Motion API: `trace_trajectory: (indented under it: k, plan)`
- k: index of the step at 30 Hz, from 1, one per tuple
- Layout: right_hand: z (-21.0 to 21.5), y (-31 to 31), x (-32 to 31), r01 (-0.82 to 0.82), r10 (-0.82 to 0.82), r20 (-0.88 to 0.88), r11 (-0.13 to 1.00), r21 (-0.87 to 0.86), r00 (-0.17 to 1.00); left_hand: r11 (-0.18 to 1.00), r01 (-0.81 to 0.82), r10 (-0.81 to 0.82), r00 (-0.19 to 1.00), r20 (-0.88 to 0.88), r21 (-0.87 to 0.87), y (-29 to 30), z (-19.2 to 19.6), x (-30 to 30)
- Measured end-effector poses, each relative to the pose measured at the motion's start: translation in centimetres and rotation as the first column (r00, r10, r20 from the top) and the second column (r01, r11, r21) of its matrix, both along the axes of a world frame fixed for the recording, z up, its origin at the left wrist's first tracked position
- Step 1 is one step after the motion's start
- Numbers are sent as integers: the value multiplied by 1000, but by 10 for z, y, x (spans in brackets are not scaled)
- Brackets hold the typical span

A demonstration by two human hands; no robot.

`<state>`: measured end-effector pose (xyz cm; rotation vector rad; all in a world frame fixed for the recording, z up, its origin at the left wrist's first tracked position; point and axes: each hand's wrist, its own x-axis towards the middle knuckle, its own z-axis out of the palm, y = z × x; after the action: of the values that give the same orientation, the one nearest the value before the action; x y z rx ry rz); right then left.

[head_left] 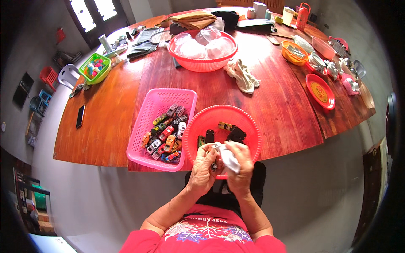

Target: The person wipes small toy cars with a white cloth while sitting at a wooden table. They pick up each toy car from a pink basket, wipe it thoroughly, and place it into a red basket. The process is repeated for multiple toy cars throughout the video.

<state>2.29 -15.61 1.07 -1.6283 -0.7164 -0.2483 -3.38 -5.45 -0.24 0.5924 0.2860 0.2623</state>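
Note:
My left hand [202, 172] is closed around a small toy car [214, 166], of which little more than a dark wheel shows between the fingers. In my right hand [241, 168] a white cloth [228, 158] is gripped and pressed against the car. Both hands meet over the near rim of a round red plastic basin [223, 108]. Inside the basin lie a yellow toy car [225, 125] and several dark pieces [237, 134], partly hidden by my hands. Left of it, a pink rectangular basket [142, 120] holds many toy cars [167, 133] in mixed colours.
A red colander [202, 65] of clear plastic items stands farther back, beside a crumpled whitish cloth [242, 76]. A green basket [98, 75] and a phone [80, 116] lie left. Along the right are an orange basket [294, 58] and a red plate [311, 86].

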Motion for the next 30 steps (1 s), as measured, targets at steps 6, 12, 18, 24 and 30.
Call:
trace_trajectory:
  k: [6, 12, 18, 24, 30]
  plan:
    - [1, 7, -23, -137, 147, 97, 985, -104, 984, 974, -87, 98, 994, -41, 211, 6, 3, -5]
    - [-1, -24, -25, -398, 396, -45, 910, -115, 917, 966, -105, 118, 992, -44, 235, 8, 10, 1]
    - [4, -3, -4, -87, 85, -71, 996, -24, 994, 941, -24, 20, 1000, 15, 338, -19, 4, 2]
    - [0, 6, -30, -231, 244, 50, 956, -182, 969, 951, -62, 58, 998, 22, 303, -3, 13, -3]
    - [-5, -17, -36, -314, 364, 159, 910, -269, 918, 965, -114, 137, 987, -85, 236, 6, 6, -3]
